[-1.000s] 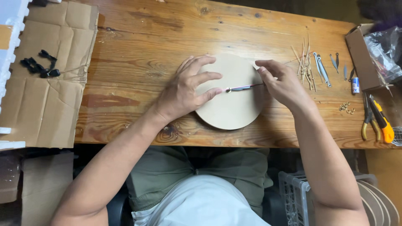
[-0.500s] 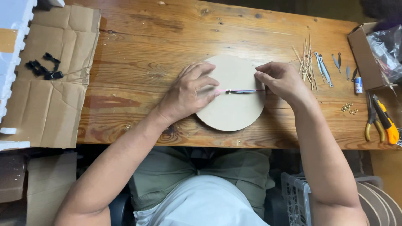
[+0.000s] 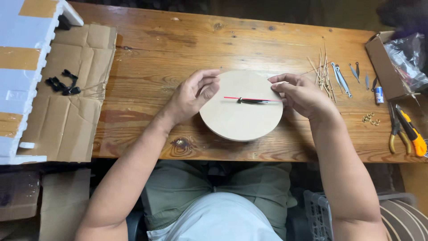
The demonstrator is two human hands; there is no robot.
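At the middle of the wooden worktop (image 3: 178, 40) a round pale disc (image 3: 240, 120) lies flat, with dark clock hands (image 3: 253, 101) and a thin red second hand (image 3: 232, 97) already seated at its centre, all pointing roughly sideways. By the look of it the hands are fitted, and what is left seems to be their final setting or alignment; whether they are pressed fully home cannot be told. The left hand (image 3: 189, 96) is held at the disc's left edge, its fingers loosely curled and apart, nothing gripped between them. The right hand (image 3: 303, 96) is laid over the disc's right edge, fingers bent together near the tip of the dark hands; whether anything is pinched cannot be told. Both forearms are reached in from the near edge. To the right, thin sticks (image 3: 323, 71), spare metal hands (image 3: 341, 78), small brass rings (image 3: 371, 118) and yellow-handled pliers (image 3: 410, 131) are laid out.
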